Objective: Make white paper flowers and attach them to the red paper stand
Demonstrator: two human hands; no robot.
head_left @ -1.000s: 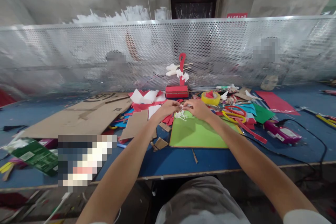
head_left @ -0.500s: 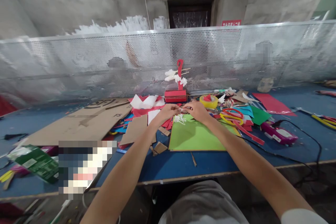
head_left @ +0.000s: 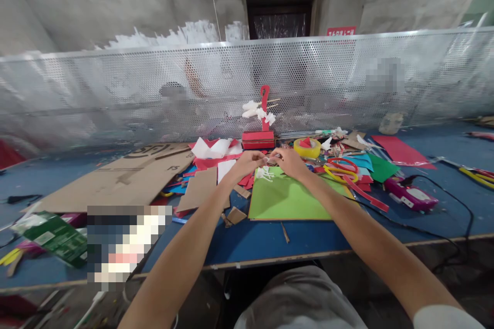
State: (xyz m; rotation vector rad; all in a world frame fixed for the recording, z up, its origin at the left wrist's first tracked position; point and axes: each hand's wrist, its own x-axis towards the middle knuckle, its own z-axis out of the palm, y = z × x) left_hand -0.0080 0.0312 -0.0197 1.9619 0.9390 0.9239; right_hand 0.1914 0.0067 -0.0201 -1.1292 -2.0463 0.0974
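Note:
My left hand [head_left: 250,162] and my right hand [head_left: 288,161] meet above the far edge of a lime-green sheet [head_left: 291,200]. Both are closed, fingertips pinching a small white strip [head_left: 267,159] between them; whether it is paper or thread is too small to tell. Just below the fingers, several thin white twisted strips [head_left: 264,174] lie on the green sheet. Behind my hands stands a red cardboard piece with a box base [head_left: 258,139] and a curled upright [head_left: 264,93]. White crumpled flower-like bits [head_left: 261,113] and thin sticks are attached to the upright.
Flat cardboard [head_left: 127,177] covers the left side. Yellow tape [head_left: 307,149], yellow-and-red-handled scissors [head_left: 339,172] and paper scraps crowd the right. A purple device [head_left: 411,196] with a black cable lies farther right. A perforated metal screen [head_left: 216,82] closes the back.
The view has tilted up, bringing the exit sign into sight. My fingers have shifted slightly around the small white strip; the surrounding objects stay in place.

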